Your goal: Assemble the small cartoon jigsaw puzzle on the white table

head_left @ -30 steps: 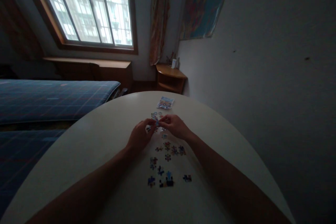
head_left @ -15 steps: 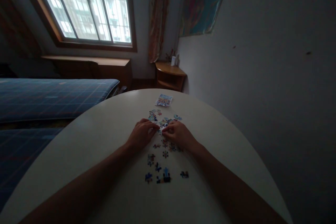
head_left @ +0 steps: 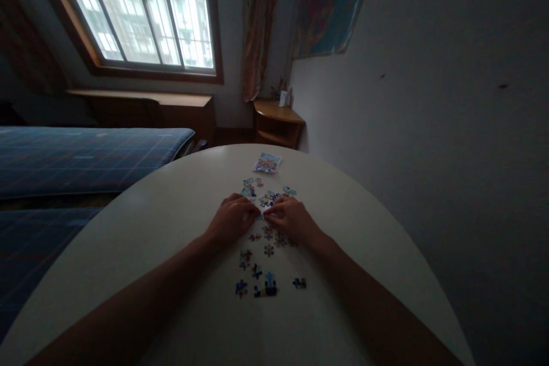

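Note:
My left hand (head_left: 232, 217) and my right hand (head_left: 295, 218) meet fingertip to fingertip over the middle of the table. Both pinch at small light-blue puzzle pieces (head_left: 261, 215), mostly covered by the fingers. Just beyond them lies a cluster of puzzle pieces (head_left: 269, 198), with more at its left and right. Nearer to me are a single piece (head_left: 269, 250), a joined pair (head_left: 245, 259) and a darker joined group (head_left: 266, 286). One dark piece (head_left: 299, 283) sits apart on the right. Some pieces lie partly under my right hand.
The round white table (head_left: 180, 194) carries a small printed picture sheet (head_left: 267, 163) toward its far edge. A bed with a blue plaid mattress (head_left: 94, 157) stands to the left. Behind the table is a wooden corner shelf (head_left: 278, 112), and a wall runs along the right.
My two hands have come slightly closer together at the fingertips, still pinching. The loose pieces keep their places; the view has shifted a little.

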Demonstrator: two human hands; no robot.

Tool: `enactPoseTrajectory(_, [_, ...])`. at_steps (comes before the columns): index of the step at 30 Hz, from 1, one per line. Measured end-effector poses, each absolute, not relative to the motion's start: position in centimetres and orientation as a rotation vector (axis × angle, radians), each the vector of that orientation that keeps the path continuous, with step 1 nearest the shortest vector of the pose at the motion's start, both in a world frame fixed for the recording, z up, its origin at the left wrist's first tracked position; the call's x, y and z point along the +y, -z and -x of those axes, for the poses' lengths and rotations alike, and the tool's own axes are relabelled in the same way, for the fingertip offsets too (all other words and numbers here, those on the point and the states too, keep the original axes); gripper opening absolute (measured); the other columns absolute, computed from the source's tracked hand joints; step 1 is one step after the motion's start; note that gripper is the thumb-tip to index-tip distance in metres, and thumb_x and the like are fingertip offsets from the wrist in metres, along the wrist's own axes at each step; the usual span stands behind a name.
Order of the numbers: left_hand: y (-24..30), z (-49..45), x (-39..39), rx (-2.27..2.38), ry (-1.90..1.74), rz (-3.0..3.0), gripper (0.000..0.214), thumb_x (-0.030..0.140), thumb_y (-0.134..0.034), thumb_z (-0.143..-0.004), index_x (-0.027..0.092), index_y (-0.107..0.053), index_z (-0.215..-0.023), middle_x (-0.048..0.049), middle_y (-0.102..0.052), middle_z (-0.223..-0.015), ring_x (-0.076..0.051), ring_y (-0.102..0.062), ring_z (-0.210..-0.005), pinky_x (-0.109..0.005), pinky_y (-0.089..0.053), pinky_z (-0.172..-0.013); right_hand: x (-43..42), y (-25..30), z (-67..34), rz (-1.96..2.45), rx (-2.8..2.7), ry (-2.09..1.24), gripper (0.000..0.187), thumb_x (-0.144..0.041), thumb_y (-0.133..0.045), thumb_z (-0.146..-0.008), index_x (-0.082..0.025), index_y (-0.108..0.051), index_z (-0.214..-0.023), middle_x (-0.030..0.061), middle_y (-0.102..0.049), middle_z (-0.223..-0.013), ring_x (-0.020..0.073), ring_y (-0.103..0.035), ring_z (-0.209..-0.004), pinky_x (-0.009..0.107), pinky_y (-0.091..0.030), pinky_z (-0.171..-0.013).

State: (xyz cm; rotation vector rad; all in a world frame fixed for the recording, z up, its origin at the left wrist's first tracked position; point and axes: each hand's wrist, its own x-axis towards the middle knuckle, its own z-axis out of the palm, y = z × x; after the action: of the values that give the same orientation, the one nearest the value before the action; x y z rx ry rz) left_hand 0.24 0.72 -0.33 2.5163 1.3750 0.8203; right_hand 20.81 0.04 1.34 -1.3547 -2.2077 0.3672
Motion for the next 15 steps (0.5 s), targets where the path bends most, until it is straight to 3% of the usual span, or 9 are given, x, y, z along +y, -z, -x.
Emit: enactPoseTrajectory(15, [0.13,-0.42,0.68,1.408,-0.869,-2.471,0.012,0.02,-0.064,-0.085,0.026,-0.074,-0.088,-0.0018,-0.075,-0.09,-0.024,-0.062,-0.097,-0.043,-0.045,-0.092,0.17,-1.24,-21.14,1.257,-2.245,-0.339,0.011,-0.028,-0.072,-0.082,-0.028,-0.079,-0.091,0.0039,-0.07,-0.093,0.0168,-0.062,-0.086,0.03,-0.046,-0.082])
